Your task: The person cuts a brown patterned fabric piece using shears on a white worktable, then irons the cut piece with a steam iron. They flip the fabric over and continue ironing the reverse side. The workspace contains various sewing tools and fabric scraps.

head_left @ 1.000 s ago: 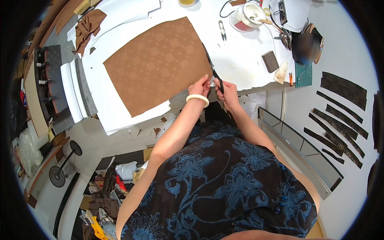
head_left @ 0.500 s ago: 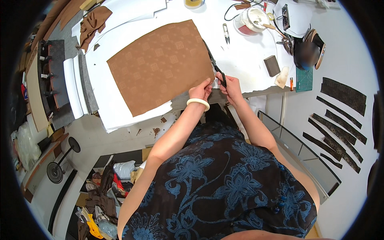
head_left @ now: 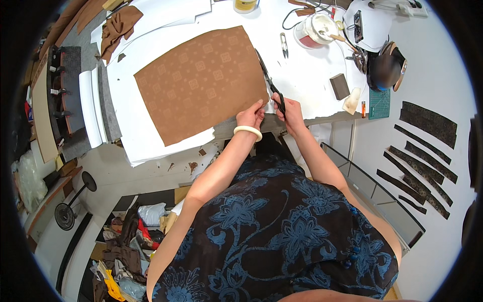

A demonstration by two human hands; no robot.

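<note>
Seen from above, a person in a dark dress with blue flowers leans over a white desk, both forearms reaching forward from the lower edge of the view.

The left hand, a pale bangle on its wrist, has its fingers pressed together on the near right corner of a large brown patterned sheet, pinching that corner at the near edge of the desk. Just beside it, the right hand is closed around the handles of black scissors. The blades point away from the person and lie along the right edge of the sheet, touching it; whether they are parted is too small to tell.

The sheet lies flat on white paper in the middle of the desk, turned at a slant.

The step in hand appears to be trimming along the sheet's right edge, with the cut near its start at the close corner. The next move probably calls for the left hand to keep the corner taut while the blades run straight up the edge.

Farther back on the desk are small thread snips, a white tub with a tool standing in it, a dark block and a small green cutting mat. To the far right, dark patterned strips lie in a row on a pale surface.
</note>
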